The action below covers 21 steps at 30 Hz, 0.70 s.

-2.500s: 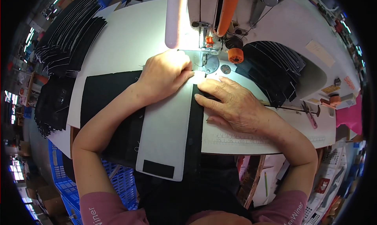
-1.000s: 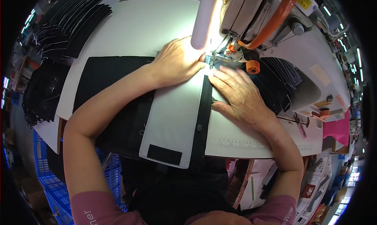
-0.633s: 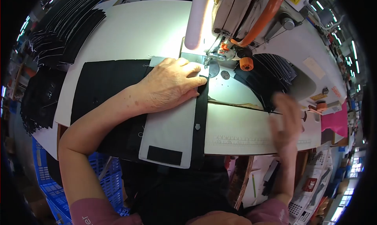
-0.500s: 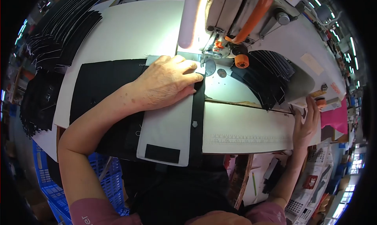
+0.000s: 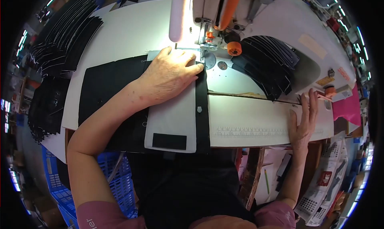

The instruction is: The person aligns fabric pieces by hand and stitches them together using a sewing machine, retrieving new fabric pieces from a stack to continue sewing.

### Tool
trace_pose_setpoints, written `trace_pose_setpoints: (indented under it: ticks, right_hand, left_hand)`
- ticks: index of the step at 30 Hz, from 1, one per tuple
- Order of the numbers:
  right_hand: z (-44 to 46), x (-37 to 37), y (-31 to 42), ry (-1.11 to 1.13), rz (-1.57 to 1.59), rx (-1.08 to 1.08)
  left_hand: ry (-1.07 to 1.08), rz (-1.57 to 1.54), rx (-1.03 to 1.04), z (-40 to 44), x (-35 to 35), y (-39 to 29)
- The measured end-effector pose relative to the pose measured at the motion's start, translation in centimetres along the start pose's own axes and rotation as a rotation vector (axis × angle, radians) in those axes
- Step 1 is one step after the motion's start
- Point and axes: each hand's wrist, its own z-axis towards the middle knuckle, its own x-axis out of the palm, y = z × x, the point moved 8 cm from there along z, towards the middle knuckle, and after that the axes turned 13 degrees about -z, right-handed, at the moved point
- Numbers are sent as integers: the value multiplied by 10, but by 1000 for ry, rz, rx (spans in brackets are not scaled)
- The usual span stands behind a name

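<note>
My left hand [image 5: 170, 77] lies over a light grey fabric strip [image 5: 170, 117], its fingers spread and pressing down close to the sewing machine's presser foot [image 5: 203, 57]. The strip has a black rectangular patch [image 5: 169, 142] near its front end. Beneath it is a larger black fabric piece [image 5: 108, 81], whose edge shows along the strip's right side. A small pale tab [image 5: 199, 109] sits on that edge. My right hand [image 5: 305, 121] rests on the right of the table, fingers stretched and thumb apart, beside the machine base. I see nothing held in it.
Stacked black pieces [image 5: 66, 37] lie at the back left, and more black pieces [image 5: 268, 65] sit under the machine arm. A printed ruler [image 5: 256, 132] runs along the table front. Below are a blue crate [image 5: 116, 173] and a white perforated basket [image 5: 324, 185].
The camera view has shifted. The grey strip and black fabric have slid slightly away from me toward the machine under my left hand. My right hand has drawn back a little from the machine base.
</note>
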Motion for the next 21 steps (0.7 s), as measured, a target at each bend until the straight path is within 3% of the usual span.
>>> trace_pose_setpoints:
  ticks: [6, 12, 21]
  right_hand:
    - [-8, -1, 4, 79, 65, -29]
    - [-14, -3, 13, 86, 188, -79]
    - [-12, -4, 11, 82, 237, -53]
  left_hand:
    - [-94, -198, 1, -11, -11, -7]
    - [89, -210, -22, -47, -18, -43]
    - [153, -151, -182, -31, -1, -16]
